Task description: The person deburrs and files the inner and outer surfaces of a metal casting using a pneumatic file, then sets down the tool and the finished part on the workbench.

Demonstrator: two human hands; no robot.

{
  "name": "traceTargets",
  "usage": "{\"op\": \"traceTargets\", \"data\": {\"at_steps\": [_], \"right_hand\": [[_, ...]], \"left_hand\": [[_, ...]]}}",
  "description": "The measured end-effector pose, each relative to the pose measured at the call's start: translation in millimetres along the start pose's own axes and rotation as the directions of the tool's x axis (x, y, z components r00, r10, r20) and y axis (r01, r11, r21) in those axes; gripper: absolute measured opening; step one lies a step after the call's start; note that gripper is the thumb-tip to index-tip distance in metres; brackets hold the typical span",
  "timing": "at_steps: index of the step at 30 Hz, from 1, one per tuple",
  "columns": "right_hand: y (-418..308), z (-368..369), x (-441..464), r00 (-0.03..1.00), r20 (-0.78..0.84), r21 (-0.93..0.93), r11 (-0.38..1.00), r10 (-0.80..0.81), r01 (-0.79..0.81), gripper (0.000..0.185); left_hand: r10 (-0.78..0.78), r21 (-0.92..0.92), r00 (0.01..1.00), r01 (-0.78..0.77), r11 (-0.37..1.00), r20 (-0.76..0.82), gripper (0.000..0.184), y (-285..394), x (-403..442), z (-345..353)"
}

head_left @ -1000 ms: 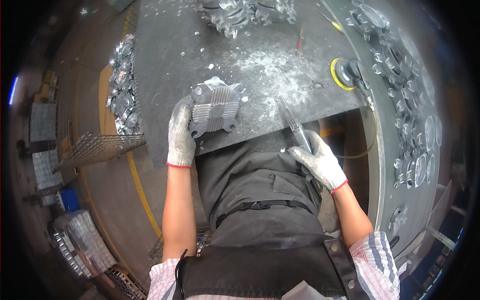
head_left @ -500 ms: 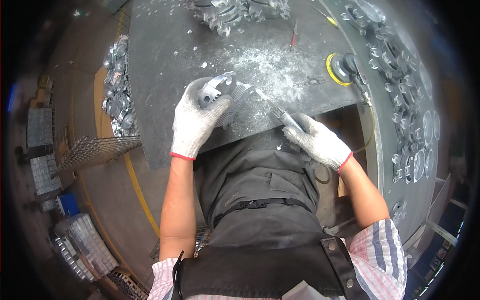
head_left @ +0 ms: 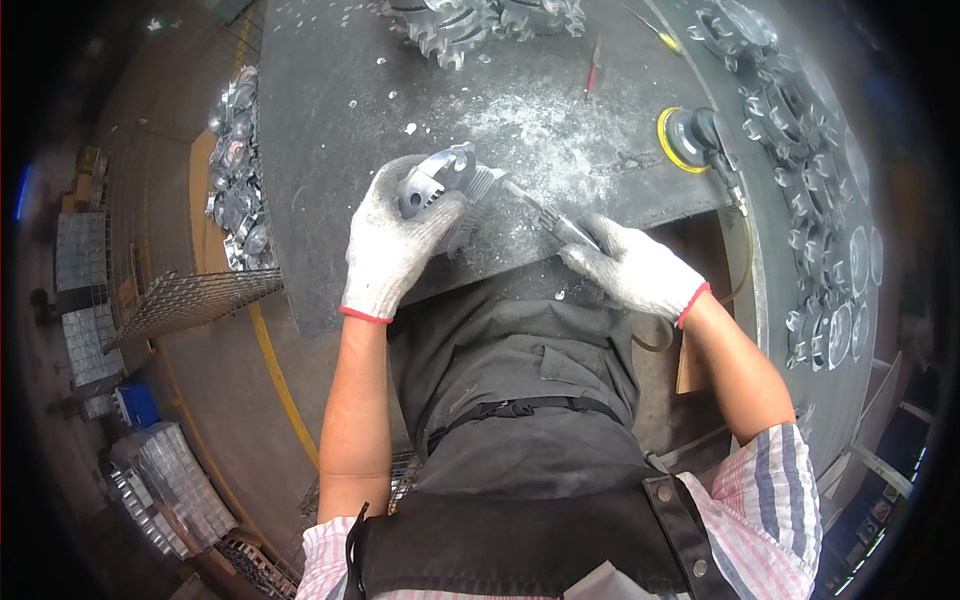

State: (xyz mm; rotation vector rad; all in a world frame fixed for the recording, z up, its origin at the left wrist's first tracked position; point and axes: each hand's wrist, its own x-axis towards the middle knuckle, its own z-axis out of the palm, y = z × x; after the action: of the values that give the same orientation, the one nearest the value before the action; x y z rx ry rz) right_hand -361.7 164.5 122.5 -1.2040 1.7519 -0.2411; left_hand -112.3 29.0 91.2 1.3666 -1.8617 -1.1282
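My left hand (head_left: 385, 240), in a white knit glove with a red cuff, is closed around a finned metal casting (head_left: 432, 182). The casting is silver, with a round hole and thin fins showing; part of it is hidden by my fingers. In my right hand (head_left: 640, 265), gloved alike, lies a slim silver power tool (head_left: 560, 225) with a narrow shaft. Its tip points up and left and ends close to the casting's right side; whether they touch I cannot tell. Both are held above the near edge of the dark worktable (head_left: 330, 110).
Pale metal dust (head_left: 540, 135) covers the table's middle. A yellow-rimmed disc sander (head_left: 685, 138) with a hose sits at right, a red-handled tool (head_left: 592, 78) behind it. More castings (head_left: 450, 30) lie at the far edge, on the right bench (head_left: 815, 220) and in a wire basket (head_left: 190, 305) at left.
My right hand and the tool have shifted slightly, the tool now lying flatter with its shaft at the casting's right side. The left hand and casting have barely moved.
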Motion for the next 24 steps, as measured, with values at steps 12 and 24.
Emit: {"op": "traceTargets", "data": {"at_steps": [12, 24], "right_hand": [[-14.3, -17.2, -1.9, 0.999, 0.045, -0.052, 0.999, -0.014, 0.017, 0.064], [-24.1, -24.5, 0.7, 0.997, 0.072, -0.153, 0.988, 0.001, 0.010, 0.058]], "left_hand": [[-0.014, -0.060, 1.000, 0.015, 0.998, 0.021, 0.058, 0.4, -0.9, -0.3], [-0.046, -0.021, 0.999, 0.046, 0.999, 0.019, 0.058, 2.8, -1.1, 0.0]]}}
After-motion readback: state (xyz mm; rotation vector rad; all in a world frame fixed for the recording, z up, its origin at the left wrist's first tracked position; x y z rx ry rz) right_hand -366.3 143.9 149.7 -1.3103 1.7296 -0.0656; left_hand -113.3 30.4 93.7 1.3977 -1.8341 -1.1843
